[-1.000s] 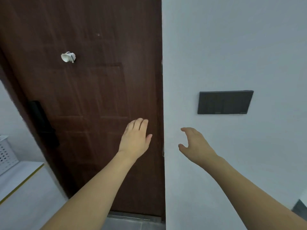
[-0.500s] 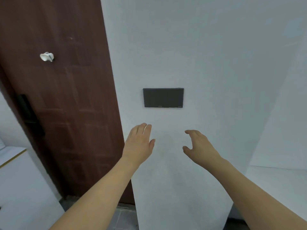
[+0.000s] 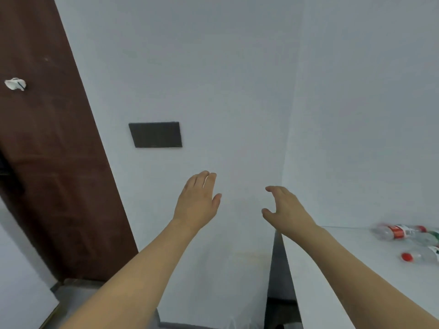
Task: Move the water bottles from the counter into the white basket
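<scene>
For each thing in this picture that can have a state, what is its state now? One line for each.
Left hand: open, fingers straight, holds nothing.
Right hand: open, fingers loosely curled, holds nothing.
Bottle with red label: lying on its side on the counter, capped.
Bottle with red cap: lying on its side, capped, partly cut off by the frame edge.
Brown door: appears closed.

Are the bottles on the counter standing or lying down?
Lying down: the bottles rest on their sides on the counter, caps pointing sideways.
</scene>
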The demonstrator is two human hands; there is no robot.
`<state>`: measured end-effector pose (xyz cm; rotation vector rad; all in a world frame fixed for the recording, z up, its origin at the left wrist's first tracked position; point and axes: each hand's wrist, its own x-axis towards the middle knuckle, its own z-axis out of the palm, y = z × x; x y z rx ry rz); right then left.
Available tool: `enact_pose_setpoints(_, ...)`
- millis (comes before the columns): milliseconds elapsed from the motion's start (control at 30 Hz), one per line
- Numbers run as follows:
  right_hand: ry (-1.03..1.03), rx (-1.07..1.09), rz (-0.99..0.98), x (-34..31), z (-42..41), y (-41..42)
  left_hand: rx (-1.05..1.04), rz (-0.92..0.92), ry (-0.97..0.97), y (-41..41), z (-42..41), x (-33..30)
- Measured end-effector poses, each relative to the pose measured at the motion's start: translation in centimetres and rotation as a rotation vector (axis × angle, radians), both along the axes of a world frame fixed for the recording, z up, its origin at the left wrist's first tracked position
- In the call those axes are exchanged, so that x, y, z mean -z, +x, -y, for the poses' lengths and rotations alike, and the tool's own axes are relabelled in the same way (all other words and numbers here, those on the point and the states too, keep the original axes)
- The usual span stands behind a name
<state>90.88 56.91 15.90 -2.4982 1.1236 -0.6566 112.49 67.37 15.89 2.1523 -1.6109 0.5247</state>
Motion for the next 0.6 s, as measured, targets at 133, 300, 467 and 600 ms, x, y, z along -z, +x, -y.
enact_pose_setpoints(133,0.02,0.004,0.004,0.5,3.0,-7.7,0.005,-0.032,0.021,-7.7,2.8,0.4)
enact_pose_setpoints(300,0.036,0.0,-0.023,0.5,6.2,-13.2,0.022,-0.049,0.061,-14.1,6.0,1.6)
enact_pose_setpoints(467,0.022,0.02,-0.036,1.9,9.7,-18.1,0.056,-0.082,0.078,-18.5,10.5,2.3)
enact_pose_setpoints(600,0.039,0.057,-0.057,2.2,13.8,-24.7,0.073,-0.074,0.089,-24.7,13.8,2.5)
